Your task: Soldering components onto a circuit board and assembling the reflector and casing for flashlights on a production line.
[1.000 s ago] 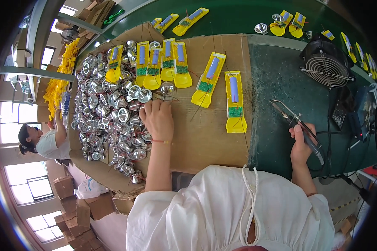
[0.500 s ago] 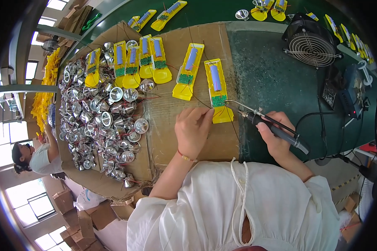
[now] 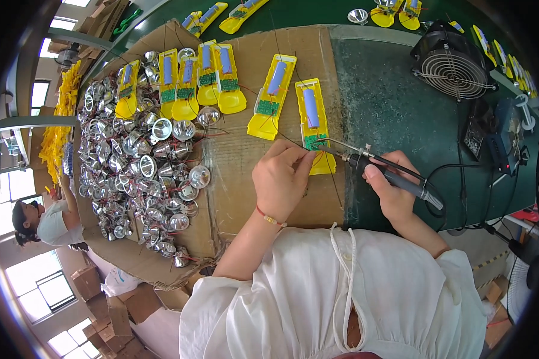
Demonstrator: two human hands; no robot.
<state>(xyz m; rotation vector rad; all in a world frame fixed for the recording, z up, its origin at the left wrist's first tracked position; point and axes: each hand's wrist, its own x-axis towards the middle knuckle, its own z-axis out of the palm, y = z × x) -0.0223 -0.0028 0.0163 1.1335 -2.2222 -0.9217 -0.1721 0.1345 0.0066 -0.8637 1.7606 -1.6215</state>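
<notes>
My right hand [image 3: 391, 188] is closed round the dark handle of a soldering iron [image 3: 357, 160], with a thin bent metal tube along its top. Its tip is at the green circuit board [image 3: 313, 141] of a yellow flashlight housing [image 3: 324, 163], which also holds a blue cylindrical battery [image 3: 311, 108]. Beside the board, the thumb and forefinger of my left hand [image 3: 281, 176] pinch together at a thin dark wire [image 3: 290, 142]. Left of this housing lies another yellow housing [image 3: 272, 96] with battery and board.
Silvery reflector cups [image 3: 144, 161] with red wires fill a cardboard tray [image 3: 156, 267] at the left. Several more housings [image 3: 224, 78] lie on its far side. A black fan [image 3: 452, 63] and blue soldering station [image 3: 502, 140] stand right. Another person [image 3: 57, 221] is far left.
The view has shifted slightly. My left fingertips have moved a little up along the board's edge, and the soldering iron's tip has come in closer to the board.
</notes>
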